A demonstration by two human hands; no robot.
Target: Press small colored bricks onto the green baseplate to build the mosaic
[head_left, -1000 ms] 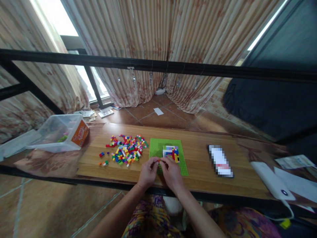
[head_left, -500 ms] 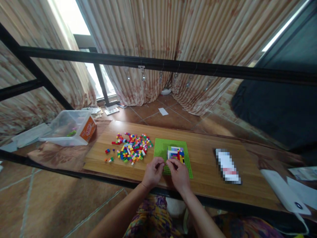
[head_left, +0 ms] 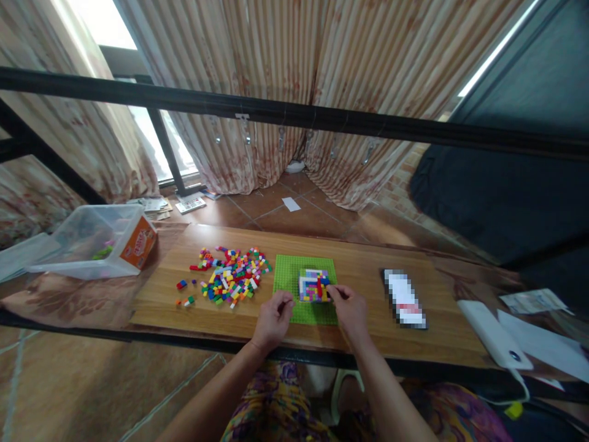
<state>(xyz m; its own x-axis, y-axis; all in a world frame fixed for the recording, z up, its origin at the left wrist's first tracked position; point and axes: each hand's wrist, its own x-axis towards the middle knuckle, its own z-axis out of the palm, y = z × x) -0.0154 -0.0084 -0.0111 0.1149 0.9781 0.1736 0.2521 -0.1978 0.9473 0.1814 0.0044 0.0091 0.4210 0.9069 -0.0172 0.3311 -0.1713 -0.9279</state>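
Note:
A green studded baseplate lies on the wooden board, bearing a low square build of multicoloured toy bricks. My right hand is at the build's right side, thumb and forefinger pinched together by its edge. Whatever sits between those fingertips is too small to make out. Over the plate's front left corner, my left hand is closed with its fingers curled in. Its fingertips hide anything they may hold. Loose bricks in many colours are spread in a pile left of the plate.
A clear plastic box with an orange label stands at the far left. On the right lie a phone with a blurred screen and a white device with a cable. A black rail crosses above the board.
My hands have moved apart from where they met in front of the build. The right hand has gone to the build's right edge. The whole view has shifted, placing things further left.

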